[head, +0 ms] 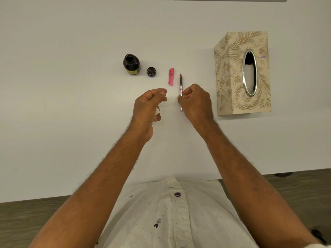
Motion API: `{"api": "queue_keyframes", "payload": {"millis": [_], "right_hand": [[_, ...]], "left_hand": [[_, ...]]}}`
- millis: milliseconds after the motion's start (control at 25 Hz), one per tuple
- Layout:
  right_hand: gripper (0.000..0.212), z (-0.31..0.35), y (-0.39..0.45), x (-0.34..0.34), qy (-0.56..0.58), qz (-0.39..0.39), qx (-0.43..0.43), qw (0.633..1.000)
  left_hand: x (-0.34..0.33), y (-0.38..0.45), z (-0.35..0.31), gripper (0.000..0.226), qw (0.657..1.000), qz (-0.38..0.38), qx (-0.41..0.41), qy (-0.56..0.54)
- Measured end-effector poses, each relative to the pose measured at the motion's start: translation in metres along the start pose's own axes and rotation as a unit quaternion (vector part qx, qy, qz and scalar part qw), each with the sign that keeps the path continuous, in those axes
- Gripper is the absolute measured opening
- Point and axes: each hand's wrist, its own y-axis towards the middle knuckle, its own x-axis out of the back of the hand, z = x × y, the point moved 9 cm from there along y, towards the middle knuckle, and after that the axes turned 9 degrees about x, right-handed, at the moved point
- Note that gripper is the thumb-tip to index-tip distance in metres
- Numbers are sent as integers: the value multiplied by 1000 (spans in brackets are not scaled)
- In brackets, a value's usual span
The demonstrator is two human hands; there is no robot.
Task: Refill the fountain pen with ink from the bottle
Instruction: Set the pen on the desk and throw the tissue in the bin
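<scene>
Nearest the body, both forearms reach out over the white desk (53,104), meeting close together at its middle, which suits fine two-handed work on a small thing. The left hand (148,106) hovers just left of the pen with its fingers (157,91) curled in and thumb tip against forefinger; a scrap of something white, perhaps tissue, shows in the palm, probably kept there for wiping ink, though what it is cannot be told for sure. The right hand (195,101) pinches the fountain pen (181,86) about its clear middle section between thumb and fingertips, nib pointing away, toward the far side, so the inky end stays off the shirt and faces the bottle's row. Whether the pen touches the desk is unclear. Just beyond, the pink cap (171,76) lies left of the nib, set aside within easy reach for closing up. Further left sits the bottle lid (151,71), and beside it the dark ink bottle (131,64) stands upright and open, ready for dipping. At the far right a patterned tissue box (232,74) waits, likely for spills.
</scene>
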Motion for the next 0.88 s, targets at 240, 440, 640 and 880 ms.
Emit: {"api": "queue_keyframes", "payload": {"millis": [240,440,640,880], "right_hand": [[23,3,0,-4,-35,6,19,999],[24,2,-1,-6,-39,6,24,999],[27,2,-1,-6,-48,17,25,998],[33,1,-1,-10,-52,24,24,998]], "left_hand": [[2,-1,4,12,1000,-2,4,1],[2,-1,2,13,1000,-8,-1,10],[2,-4,0,12,1000,-14,-2,17],[3,-3,2,14,1000,-9,0,10]]}}
